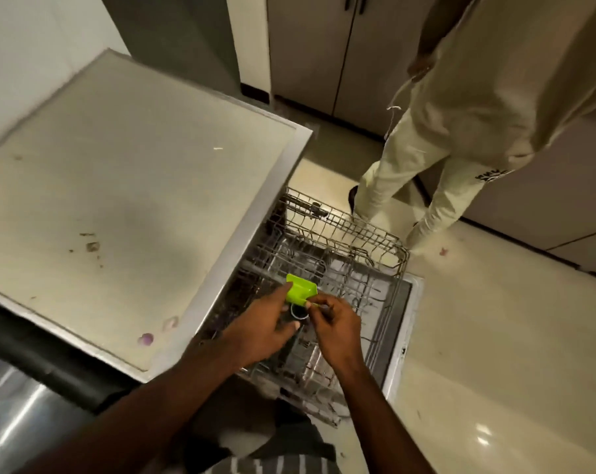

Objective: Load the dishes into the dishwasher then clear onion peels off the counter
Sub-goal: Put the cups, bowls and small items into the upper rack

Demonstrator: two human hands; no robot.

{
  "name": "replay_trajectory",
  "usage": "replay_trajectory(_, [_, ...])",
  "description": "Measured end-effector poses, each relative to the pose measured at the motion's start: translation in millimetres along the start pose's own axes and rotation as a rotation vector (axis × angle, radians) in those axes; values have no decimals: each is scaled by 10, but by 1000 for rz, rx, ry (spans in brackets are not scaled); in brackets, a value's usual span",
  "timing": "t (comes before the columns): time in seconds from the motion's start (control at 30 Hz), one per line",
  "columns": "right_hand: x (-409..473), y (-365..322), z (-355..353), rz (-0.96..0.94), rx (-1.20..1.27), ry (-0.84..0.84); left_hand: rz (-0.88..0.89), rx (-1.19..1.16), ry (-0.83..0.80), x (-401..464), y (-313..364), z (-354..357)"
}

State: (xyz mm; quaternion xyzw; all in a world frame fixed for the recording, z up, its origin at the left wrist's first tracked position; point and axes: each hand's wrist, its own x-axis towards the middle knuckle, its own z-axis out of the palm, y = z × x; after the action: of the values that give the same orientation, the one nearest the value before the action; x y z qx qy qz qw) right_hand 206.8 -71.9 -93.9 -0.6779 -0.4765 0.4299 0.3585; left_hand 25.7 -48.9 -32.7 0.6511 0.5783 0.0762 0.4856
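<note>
Head view: both hands hold a green scoop [300, 289] over the rack [341, 254] of the open dishwasher. Left hand [267, 328] grips its side; right hand [334, 328] pinches its edge. Purple peels [146, 338] lie on the table [118, 165] beside.

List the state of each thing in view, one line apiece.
Dishwasher door: open, lying flat.
Rack: pulled out over the door.
Green scoop: held above the rack by both hands.
Left hand: grips the scoop.
Right hand: pinches the scoop's handle end.
Onion peels: lying on the counter's near edge.
Counter: stained, crumbs on it.
</note>
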Motion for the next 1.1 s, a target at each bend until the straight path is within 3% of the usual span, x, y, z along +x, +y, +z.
replay_trajectory(0.17, [504,349,-222,166,-1,64,-67,92,-168,506,58,249])
replay_trajectory(0.37, [1148,893,-387,318,-113,133,-62,167,-209,726,171,359])
replay_trajectory(0.73, [1744,1600,-307,616,-283,-94,-203,123,-184,697,-78,335])
replay_trajectory(0.9, [1625,1493,-294,582,-295,-55,-190,162,-188,621,-103,343])
replay_trajectory(1.1, [1207,976,-184,199,-350,-103,-157,130,-141,460,14,306])
